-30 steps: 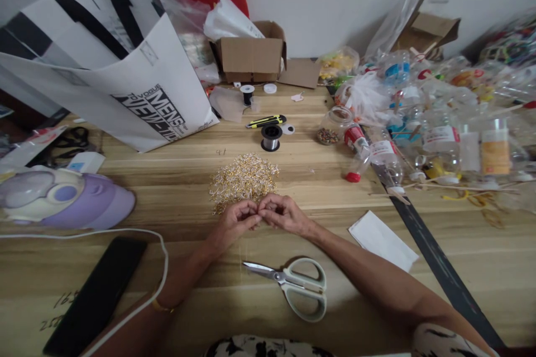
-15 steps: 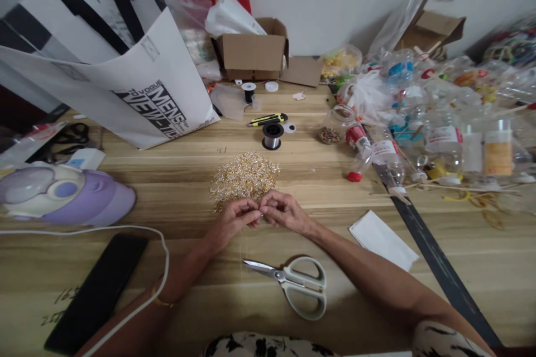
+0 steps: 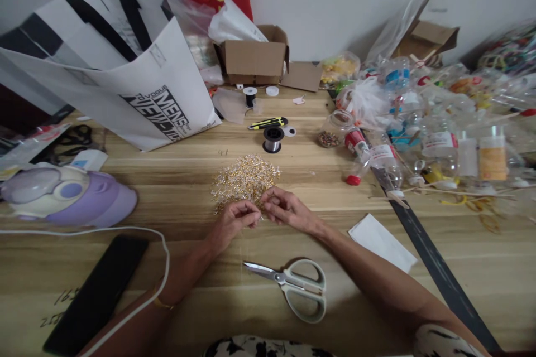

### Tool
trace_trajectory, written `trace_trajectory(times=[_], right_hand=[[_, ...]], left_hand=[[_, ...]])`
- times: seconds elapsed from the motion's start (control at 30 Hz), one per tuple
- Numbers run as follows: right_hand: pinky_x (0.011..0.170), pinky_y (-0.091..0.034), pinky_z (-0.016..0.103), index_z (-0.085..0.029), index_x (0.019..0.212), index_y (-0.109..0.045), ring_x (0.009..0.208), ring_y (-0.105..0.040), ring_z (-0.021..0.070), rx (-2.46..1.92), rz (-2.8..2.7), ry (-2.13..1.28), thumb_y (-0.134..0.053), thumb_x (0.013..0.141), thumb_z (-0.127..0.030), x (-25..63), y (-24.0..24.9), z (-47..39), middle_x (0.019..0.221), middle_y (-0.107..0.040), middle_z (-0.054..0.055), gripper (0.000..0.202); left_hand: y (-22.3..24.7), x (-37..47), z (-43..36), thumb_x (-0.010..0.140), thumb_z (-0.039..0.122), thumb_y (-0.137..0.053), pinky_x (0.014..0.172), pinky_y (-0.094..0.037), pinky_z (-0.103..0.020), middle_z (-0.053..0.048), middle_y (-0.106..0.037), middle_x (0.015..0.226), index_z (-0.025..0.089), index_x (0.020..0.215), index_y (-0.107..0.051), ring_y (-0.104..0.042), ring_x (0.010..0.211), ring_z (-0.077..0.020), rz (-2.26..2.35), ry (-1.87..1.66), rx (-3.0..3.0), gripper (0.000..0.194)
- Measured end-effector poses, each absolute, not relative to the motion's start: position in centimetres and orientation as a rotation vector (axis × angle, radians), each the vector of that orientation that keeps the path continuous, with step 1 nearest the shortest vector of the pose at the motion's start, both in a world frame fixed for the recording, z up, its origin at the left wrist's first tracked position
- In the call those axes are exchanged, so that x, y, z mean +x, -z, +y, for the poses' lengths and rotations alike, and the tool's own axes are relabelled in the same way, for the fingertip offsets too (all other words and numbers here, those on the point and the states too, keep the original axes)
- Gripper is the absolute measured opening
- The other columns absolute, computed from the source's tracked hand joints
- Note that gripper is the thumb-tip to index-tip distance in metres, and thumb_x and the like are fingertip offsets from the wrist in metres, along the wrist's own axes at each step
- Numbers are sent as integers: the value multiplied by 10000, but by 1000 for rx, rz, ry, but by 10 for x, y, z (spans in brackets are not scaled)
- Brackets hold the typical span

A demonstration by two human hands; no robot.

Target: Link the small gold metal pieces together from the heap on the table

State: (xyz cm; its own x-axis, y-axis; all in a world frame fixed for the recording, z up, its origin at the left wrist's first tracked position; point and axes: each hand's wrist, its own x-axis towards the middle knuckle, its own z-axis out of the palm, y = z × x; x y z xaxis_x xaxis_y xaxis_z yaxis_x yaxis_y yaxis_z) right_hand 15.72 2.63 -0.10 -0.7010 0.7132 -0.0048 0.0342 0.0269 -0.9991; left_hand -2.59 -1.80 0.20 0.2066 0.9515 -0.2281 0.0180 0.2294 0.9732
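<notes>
A heap of small gold and silver pieces [image 3: 245,178], too fine to name one by one, lies on the wooden table. At its near edge, my left hand [image 3: 238,220] is closed in a pinch with thumb and forefinger together. My right hand [image 3: 285,209] faces it, a small gap away, its fingers curled and pinched too. Something tiny and shiny shows between the fingertips, but I cannot make out what it is. Closer to me lie scissors [image 3: 288,284] with pale handles, blades pointing left. Beyond the heap stands a spool of thin wire [image 3: 273,139].
A yellow and black box cutter [image 3: 268,122] lies behind the spool. On the left are a large paper bag [image 3: 167,78], a purple device [image 3: 92,195], a black phone [image 3: 98,293] and a white cable [image 3: 166,256]. Plastic bottles [image 3: 385,162] crowd the right; folded white paper [image 3: 382,241] lies nearer.
My hands have drawn slightly apart, leaving a narrow gap between the fingertips. The view has tilted a little; the things on the table stay in place.
</notes>
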Motion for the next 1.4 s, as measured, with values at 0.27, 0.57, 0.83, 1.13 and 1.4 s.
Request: trace_trajectory(times=[0.27, 0.57, 0.83, 1.13, 1.4], right_hand=[[512, -340, 170, -131, 968, -562, 551, -437, 70, -793, -2263, -1342, -509, 870, -206, 165, -15, 32, 647, -513, -32, 134], [606, -396, 212, -146, 858, -634, 654, -537, 112, -702, -2505, -1011, -498, 880, -153, 169, -31, 33, 776, -622, 39, 138], [586, -407, 216, -152, 840, -635, 640, -530, 111, -739, -2386, -1152, -544, 871, -218, 172, -37, 33, 767, -610, 28, 116], [586, -392, 215, -146, 836, -602, 652, -505, 103, -680, -2373, -1193, -519, 877, -205, 168, -38, 28, 768, -567, 20, 110], [597, -386, 214, -146, 851, -601, 660, -498, 103, -682, -2383, -1144, -526, 867, -167, 166, -33, 27, 767, -567, 16, 79]], left_hand=[[-1, -29, -19, 672, 273, -674, 577, -419, -224, 20, -584, 574, 139, 690, -625, -517, 557, -99, 1139, -921, 1057, 144], [-5, -31, -21, 760, 305, -621, 603, -420, -221, 3, -572, 594, 131, 669, -582, -511, 581, -102, 1040, -871, 1108, 200], [-7, -33, -21, 746, 351, -633, 608, -431, -227, 3, -578, 603, 137, 678, -578, -524, 593, -110, 1049, -813, 1178, 231], [-5, -30, -21, 702, 331, -668, 603, -434, -227, 9, -576, 596, 130, 654, -583, -528, 588, -107, 1089, -788, 1215, 223], [-2, -30, -21, 719, 312, -655, 613, -438, -231, -5, -608, 604, 135, 653, -588, -551, 596, -116, 1037, -732, 1254, 201]])
